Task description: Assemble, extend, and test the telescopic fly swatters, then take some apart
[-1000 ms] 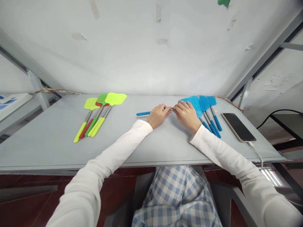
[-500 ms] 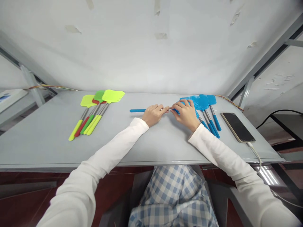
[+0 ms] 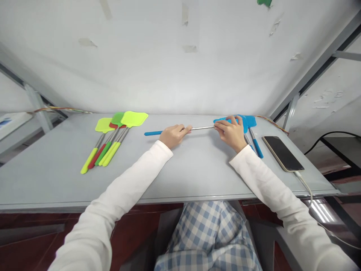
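A blue fly swatter (image 3: 203,128) with a thin metal telescopic rod lies crosswise between my hands above the table. My left hand (image 3: 173,135) is closed around it near its blue handle, which sticks out to the left. Fingers of my right hand (image 3: 231,131) pinch the rod's other end, by the swatter's head. That hand partly covers more blue fly swatters (image 3: 255,143), which lie fanned with their handles toward me. Over on the left rests a group of yellow, green and red fly swatters (image 3: 113,145), heads away from me.
A phone (image 3: 283,153) with a white charging cable (image 3: 306,184) plugged in lies at the right of the grey table (image 3: 180,180). Behind stands a white wall (image 3: 158,67) with tape scraps. Metal frame posts rise at both sides, and thin wires run along the back corners.
My hands have moved apart, the left one leftward and the right one rightward. A longer stretch of metal rod now shows between them. The camera view has shifted slightly.
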The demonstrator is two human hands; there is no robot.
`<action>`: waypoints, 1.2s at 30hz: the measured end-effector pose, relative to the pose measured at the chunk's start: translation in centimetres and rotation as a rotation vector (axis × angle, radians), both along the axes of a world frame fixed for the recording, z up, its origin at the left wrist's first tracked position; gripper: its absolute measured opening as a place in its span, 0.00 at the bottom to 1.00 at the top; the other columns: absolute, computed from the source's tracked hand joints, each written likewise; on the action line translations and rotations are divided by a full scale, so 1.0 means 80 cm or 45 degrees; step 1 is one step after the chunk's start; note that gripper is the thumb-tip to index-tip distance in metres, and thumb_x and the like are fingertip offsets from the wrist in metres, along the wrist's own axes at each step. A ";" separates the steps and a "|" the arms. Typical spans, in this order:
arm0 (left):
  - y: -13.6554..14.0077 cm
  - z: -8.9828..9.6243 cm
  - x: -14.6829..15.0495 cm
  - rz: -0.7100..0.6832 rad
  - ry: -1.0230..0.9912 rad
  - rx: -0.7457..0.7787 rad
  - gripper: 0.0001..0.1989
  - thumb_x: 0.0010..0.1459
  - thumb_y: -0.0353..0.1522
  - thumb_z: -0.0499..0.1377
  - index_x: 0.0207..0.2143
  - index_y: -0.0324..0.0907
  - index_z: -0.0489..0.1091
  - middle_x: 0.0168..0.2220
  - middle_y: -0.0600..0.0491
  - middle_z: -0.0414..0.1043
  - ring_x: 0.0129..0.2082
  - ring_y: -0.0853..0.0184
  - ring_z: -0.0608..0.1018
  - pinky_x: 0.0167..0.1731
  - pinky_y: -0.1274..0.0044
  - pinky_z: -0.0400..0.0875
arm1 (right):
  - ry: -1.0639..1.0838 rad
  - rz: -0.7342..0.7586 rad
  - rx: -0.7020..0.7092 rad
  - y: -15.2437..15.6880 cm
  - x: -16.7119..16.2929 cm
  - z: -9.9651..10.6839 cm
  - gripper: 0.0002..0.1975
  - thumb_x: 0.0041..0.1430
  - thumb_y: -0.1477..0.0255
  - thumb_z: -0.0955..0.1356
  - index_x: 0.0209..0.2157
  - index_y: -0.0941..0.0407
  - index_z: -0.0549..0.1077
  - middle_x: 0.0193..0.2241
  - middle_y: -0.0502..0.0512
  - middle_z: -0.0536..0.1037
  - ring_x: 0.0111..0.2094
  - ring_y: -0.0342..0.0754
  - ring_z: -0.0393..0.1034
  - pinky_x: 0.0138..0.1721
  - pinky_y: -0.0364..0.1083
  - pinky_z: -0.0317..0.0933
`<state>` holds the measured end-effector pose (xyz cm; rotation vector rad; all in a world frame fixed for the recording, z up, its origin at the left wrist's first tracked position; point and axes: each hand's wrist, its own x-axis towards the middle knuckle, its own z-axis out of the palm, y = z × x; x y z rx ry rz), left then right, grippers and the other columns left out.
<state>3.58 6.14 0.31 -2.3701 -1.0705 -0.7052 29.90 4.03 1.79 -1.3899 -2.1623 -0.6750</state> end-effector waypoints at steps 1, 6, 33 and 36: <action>0.002 0.001 -0.003 -0.004 -0.010 0.004 0.18 0.67 0.39 0.43 0.42 0.48 0.72 0.26 0.51 0.69 0.24 0.69 0.70 0.23 0.75 0.54 | -0.001 -0.006 0.010 0.002 0.003 0.000 0.13 0.64 0.68 0.61 0.41 0.49 0.77 0.43 0.51 0.79 0.49 0.56 0.60 0.53 0.57 0.42; 0.005 -0.003 -0.003 -0.059 -0.048 -0.003 0.18 0.67 0.40 0.44 0.43 0.46 0.71 0.27 0.51 0.70 0.26 0.69 0.71 0.24 0.76 0.58 | -0.065 -0.002 -0.003 -0.001 0.004 0.001 0.13 0.64 0.69 0.61 0.42 0.51 0.76 0.43 0.53 0.79 0.51 0.55 0.60 0.54 0.55 0.43; -0.008 0.005 -0.002 0.127 -0.010 -0.257 0.21 0.65 0.45 0.43 0.40 0.49 0.73 0.28 0.51 0.75 0.22 0.68 0.73 0.21 0.76 0.52 | -0.089 0.009 0.115 -0.007 -0.002 0.005 0.15 0.66 0.68 0.59 0.40 0.50 0.77 0.40 0.49 0.81 0.43 0.54 0.63 0.51 0.56 0.43; -0.005 0.003 -0.021 0.173 -0.049 -0.235 0.22 0.64 0.46 0.43 0.39 0.49 0.73 0.28 0.50 0.75 0.23 0.67 0.73 0.21 0.75 0.50 | 0.021 -0.081 0.162 0.000 0.029 0.008 0.14 0.65 0.67 0.60 0.39 0.49 0.78 0.40 0.50 0.81 0.42 0.54 0.63 0.51 0.57 0.43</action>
